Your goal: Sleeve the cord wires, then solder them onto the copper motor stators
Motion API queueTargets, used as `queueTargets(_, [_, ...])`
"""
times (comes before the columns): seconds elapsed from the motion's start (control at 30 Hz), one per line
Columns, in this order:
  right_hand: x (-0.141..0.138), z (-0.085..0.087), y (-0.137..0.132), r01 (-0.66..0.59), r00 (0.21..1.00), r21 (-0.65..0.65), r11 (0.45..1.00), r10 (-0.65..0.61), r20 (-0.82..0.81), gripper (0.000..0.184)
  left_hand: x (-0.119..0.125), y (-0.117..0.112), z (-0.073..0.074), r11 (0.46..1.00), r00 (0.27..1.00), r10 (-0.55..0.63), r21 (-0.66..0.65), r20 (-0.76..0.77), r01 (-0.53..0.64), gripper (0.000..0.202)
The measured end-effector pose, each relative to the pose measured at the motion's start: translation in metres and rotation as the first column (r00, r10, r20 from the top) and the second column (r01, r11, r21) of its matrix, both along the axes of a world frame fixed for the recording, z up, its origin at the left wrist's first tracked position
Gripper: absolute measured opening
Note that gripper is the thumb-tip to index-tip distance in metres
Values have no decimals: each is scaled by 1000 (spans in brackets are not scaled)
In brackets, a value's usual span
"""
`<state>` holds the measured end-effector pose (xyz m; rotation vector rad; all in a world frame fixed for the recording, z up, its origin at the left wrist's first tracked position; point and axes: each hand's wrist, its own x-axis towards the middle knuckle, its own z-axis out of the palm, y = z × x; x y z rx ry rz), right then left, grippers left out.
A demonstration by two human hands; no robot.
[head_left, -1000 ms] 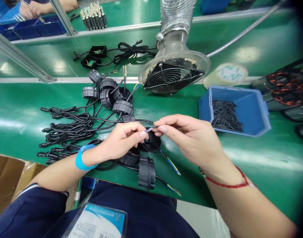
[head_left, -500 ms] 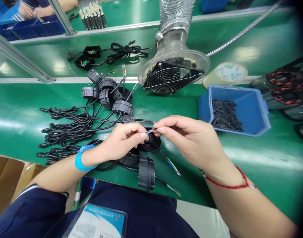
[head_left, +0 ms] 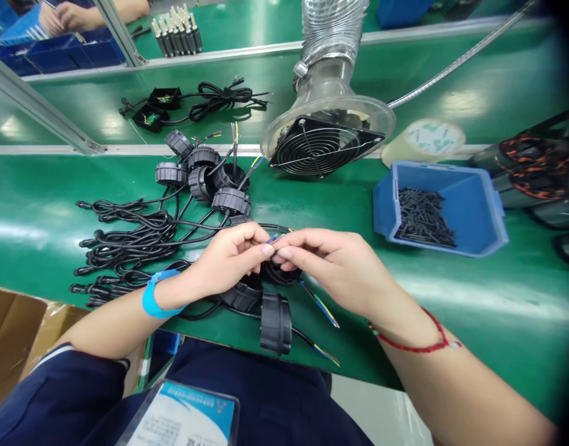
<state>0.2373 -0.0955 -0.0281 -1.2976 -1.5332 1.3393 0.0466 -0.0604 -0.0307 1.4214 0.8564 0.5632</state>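
My left hand (head_left: pixel 229 257) and my right hand (head_left: pixel 333 266) meet fingertip to fingertip over the green bench. Both pinch the thin coloured wire ends (head_left: pixel 275 237) of a black cable. The left wrist wears a blue band, the right a red string. Below the hands lie round black connector caps (head_left: pixel 275 323) with short cables whose stripped wires (head_left: pixel 319 303) point right. More black caps (head_left: pixel 231 199) and a heap of black cables (head_left: pixel 126 235) lie to the left.
A blue bin (head_left: pixel 470 198) of small black sleeves sits at right. Behind stand a fume extractor fan (head_left: pixel 324 145) on a duct and a tape roll (head_left: pixel 424 139). Black boxes with cables (head_left: pixel 163 99) lie on the far belt. Another person's hands (head_left: pixel 64 13) work top left.
My right hand has slid left and a little down, closing the gap to my left hand. The black boxes and cables on the far belt have drifted left.
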Motion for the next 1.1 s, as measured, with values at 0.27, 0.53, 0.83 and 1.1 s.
queueTargets(0.27, [6, 0, 2, 158, 987, 57, 986, -159, 23, 22, -1, 0, 5, 999, 996, -48, -22, -69, 47, 19])
queueTargets(0.53, [5, 4, 1, -52, 976, 162, 985, 16, 217, 27, -2, -2, 3, 996, 987, -79, 33, -142, 84, 21])
queueTargets(0.83, [6, 2, 1, -122, 963, 193, 974, 69, 262, 22, -3, -3, 0, 994, 978, -81, 52, -194, 93, 21])
queueTargets(1.1, [6, 3, 0, -88, 975, 70, 994, 71, 212, 8, -18, 6, 25, 865, 802, -246, 251, -544, 435, 10])
